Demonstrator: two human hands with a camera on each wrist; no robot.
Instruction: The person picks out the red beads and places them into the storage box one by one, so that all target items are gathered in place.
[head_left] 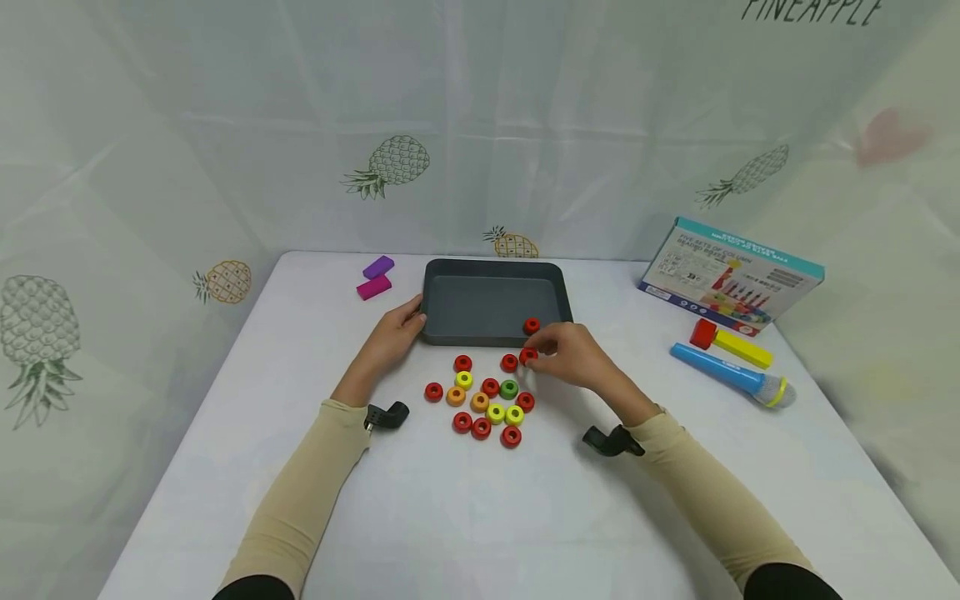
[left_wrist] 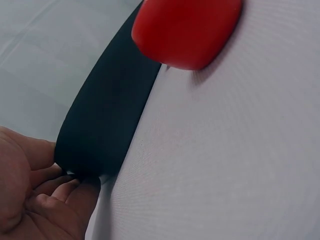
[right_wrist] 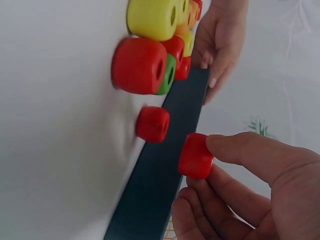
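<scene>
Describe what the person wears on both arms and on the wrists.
Both arms wear long, close-fitting beige sleeves with a black layer showing near the elbows. A small black camera device sits at the left wrist and another at the right wrist. The left hand and right hand are bare.

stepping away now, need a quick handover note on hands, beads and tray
Left hand: fingers on the left front corner of the dark tray, steadying it.
Right hand: pinches a red bead just in front of the tray.
Done: one red bead in the tray.
Left: the held bead, plus the bead cluster of red, yellow, orange and green on the table.
</scene>
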